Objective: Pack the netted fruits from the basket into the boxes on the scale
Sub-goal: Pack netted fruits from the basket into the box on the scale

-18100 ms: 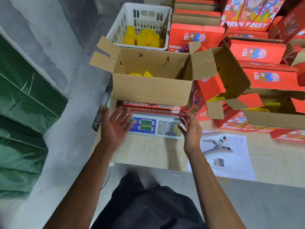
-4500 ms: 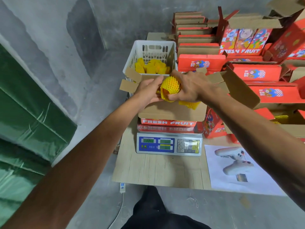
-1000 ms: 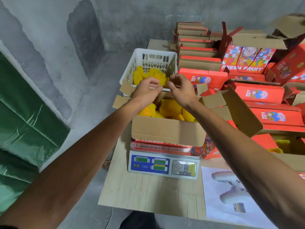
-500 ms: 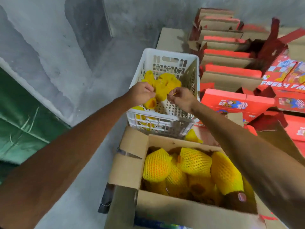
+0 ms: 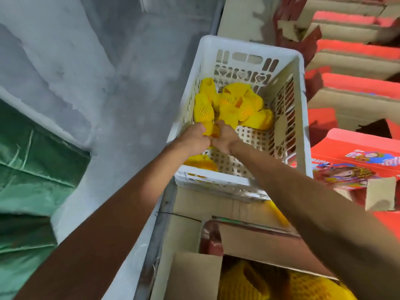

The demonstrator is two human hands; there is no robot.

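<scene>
The grey concrete floor (image 5: 104,83) fills the left of the view, with green sheeting (image 5: 32,180) at its left edge. Stacks of red fruit boxes (image 5: 357,83) occupy the right side. A white plastic basket (image 5: 300,118) stands at the centre, with a pile of netted fruits (image 5: 233,105) in yellow foam mesh against its far left corner and one more fruit (image 5: 200,163) at its near left corner. An open cardboard box (image 5: 194,276) sits at the bottom edge, nearer than the basket, with more netted fruits (image 5: 303,286) inside. Both arms reach into the basket. The left hand (image 5: 194,139) and the right hand (image 5: 225,137) meet side by side, touching, fingers curled together around one netted fruit (image 5: 210,131) at the near edge of the pile.
</scene>
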